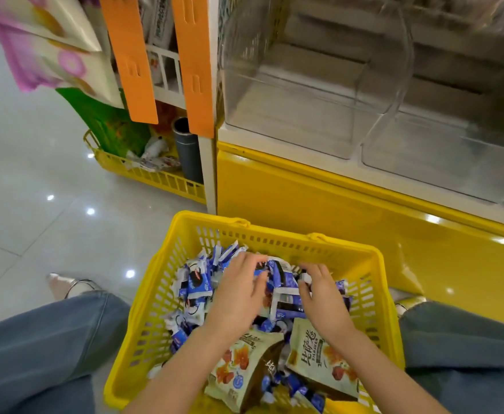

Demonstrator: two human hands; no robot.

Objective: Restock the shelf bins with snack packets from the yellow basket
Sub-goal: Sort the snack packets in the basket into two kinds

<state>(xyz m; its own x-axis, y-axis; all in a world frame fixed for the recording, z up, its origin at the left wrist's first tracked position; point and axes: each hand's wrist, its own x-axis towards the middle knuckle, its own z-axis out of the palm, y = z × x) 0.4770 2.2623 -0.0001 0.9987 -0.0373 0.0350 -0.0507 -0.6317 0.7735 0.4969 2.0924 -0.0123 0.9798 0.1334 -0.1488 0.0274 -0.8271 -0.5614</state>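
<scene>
Snack packets point(286, 304), blue and white, heaped in yellow basket point(155, 309); left hand point(239, 292) and right hand point(324, 300), fingers curled, grip a bunch between them.

A glossy pale grey tiled floor point(30, 174) spreads to the left, dotted with small white light reflections point(90, 211). A cream shelving upright point(208, 171) stands beside a shiny yellow base panel point(304, 210). Two flat orange plastic strips point(131, 58) hang by the upright, above a low yellow slatted floor rack point(155, 177) holding a dark grey cylinder point(188, 150). Pink-and-white printed bags point(44, 52) (blurred) hang top left.
</scene>
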